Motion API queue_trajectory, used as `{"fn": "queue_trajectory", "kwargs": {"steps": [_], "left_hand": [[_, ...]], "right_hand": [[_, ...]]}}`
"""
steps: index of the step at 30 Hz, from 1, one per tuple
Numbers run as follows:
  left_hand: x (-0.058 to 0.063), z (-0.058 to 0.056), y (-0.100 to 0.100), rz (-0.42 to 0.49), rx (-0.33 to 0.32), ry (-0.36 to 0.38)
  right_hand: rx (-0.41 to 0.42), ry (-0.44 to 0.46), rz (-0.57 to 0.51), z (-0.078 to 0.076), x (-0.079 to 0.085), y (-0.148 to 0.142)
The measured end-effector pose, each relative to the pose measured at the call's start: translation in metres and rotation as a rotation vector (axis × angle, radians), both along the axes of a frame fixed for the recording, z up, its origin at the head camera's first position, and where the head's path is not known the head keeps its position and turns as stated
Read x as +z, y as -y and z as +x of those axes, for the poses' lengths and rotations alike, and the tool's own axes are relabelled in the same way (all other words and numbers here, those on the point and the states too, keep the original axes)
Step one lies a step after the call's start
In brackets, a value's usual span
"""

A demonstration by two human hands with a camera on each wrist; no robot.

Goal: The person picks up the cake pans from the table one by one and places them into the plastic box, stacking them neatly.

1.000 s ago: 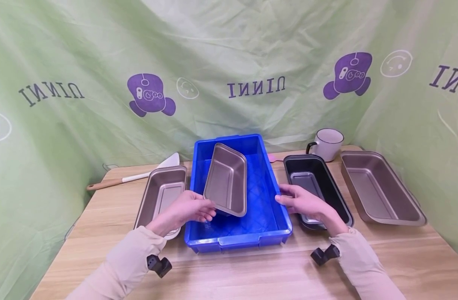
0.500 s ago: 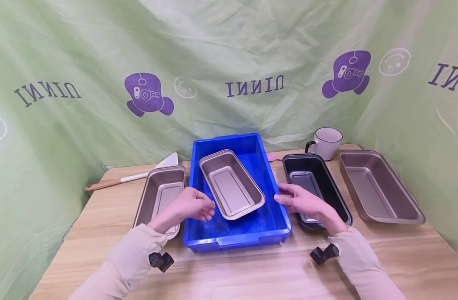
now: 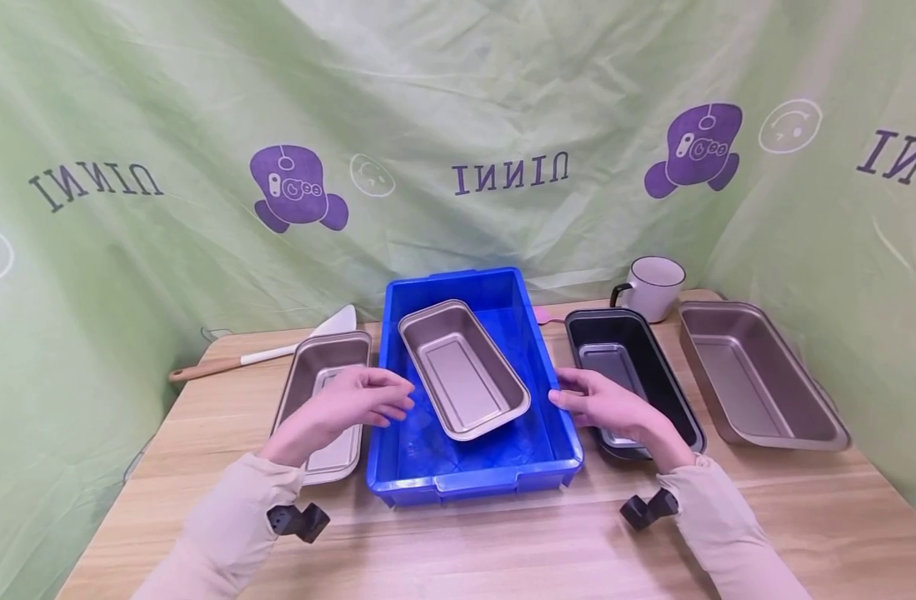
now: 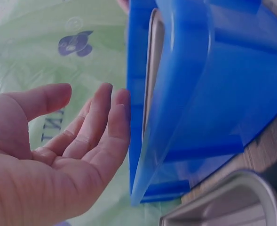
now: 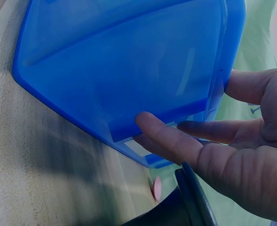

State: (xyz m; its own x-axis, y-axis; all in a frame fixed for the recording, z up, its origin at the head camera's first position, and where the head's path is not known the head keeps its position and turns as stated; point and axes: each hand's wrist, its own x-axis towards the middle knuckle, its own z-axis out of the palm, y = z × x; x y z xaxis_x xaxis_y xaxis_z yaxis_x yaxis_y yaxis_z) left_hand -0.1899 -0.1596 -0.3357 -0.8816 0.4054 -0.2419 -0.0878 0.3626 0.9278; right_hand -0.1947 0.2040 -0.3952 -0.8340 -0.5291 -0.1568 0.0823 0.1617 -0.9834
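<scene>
Wooden-handled and white-bladed, the spatula (image 3: 268,355) is lying farthest to your left, its blade end behind the left loaf pan (image 3: 337,454). Above that pan, your left hand (image 3: 352,404) is hovering, fingers loosely spread and holding nothing, their tips just by the left rim of the blue bin (image 3: 473,483). Inside the bin, the middle loaf pan (image 3: 465,375) is lying at a slant with its mouth upward; its base is hidden, so you cannot tell whether it is sitting flat. It is looking like thin coated metal, so you are probably dealing with something light, stiff and hard to break, its smooth walls likely to be slippery under flat fingertips. Its turned-out rim is offering the surest hold: thumb inside, fingers under the lip, midway along a long side for balance, since pinching one corner would probably let it swing. On the bin's right side, your right hand (image 3: 600,406) is gripping the rim, thumb over the edge and fingers along the outer wall; the plastic is probably flexing a little. Close beside that hand, the black loaf pan (image 3: 671,387) is standing, with the mug (image 3: 656,292) behind it, and the right loaf pan (image 3: 761,379) is resting farthest right.
</scene>
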Motion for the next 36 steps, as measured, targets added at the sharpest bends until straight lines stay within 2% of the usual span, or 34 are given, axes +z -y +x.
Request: {"fn": "queue_trajectory", "kwargs": {"steps": [6, 11, 18, 23, 29, 36], "left_hand": [[-0.002, 0.001, 0.02, 0.065, 0.015, -0.033], [-0.002, 0.006, 0.036, 0.085, 0.044, -0.053], [-0.006, 0.018, 0.067, 0.107, 0.063, -0.07], [-0.01, 0.03, 0.092, 0.104, 0.13, -0.089], [-0.023, 0.044, 0.124, 0.12, 0.236, -0.061], [-0.045, 0.062, 0.15, 0.2, 0.282, -0.008]], "right_hand": [[0.002, 0.012, -0.015, 0.0, -0.001, 0.0], [0.004, 0.022, -0.029, 0.001, -0.002, -0.001], [-0.001, 0.017, -0.023, 0.001, -0.002, -0.001], [0.005, 0.023, -0.026, 0.0, -0.003, -0.001], [0.004, 0.019, -0.023, 0.0, -0.002, -0.001], [0.004, 0.021, -0.034, 0.001, 0.0, 0.0]]}}
